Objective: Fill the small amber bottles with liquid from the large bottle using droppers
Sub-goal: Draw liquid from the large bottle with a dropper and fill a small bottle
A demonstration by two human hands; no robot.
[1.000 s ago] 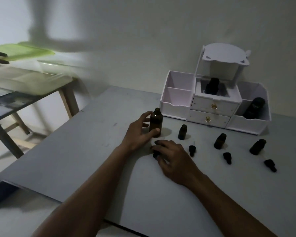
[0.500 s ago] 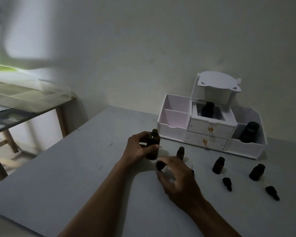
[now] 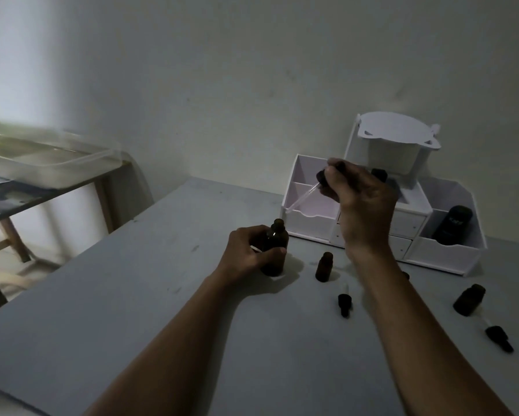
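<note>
The large amber bottle point(image 3: 276, 244) stands open and upright on the grey table point(image 3: 117, 295), with my left hand point(image 3: 249, 253) wrapped around its body. My right hand point(image 3: 360, 199) is raised above the table and pinches the black bulb of a dropper point(image 3: 306, 195); its glass tube slants down-left, its tip above and a little right of the large bottle's mouth. A small amber bottle point(image 3: 324, 267) stands open just right of the large one. Another small bottle point(image 3: 468, 300) stands at the right. Two loose droppers point(image 3: 344, 304) point(image 3: 498, 337) lie on the table.
A white desk organiser point(image 3: 444, 253) with drawers and side bins stands at the back against the wall, holding a black bottle point(image 3: 453, 225) in its right bin. A wooden side table with a clear plastic tub point(image 3: 51, 166) stands to the left.
My right hand lifted the dropper from the table up in front of the organiser, its tube now pointing toward the large bottle. The left hand kept its hold. The camera tilted upward.
</note>
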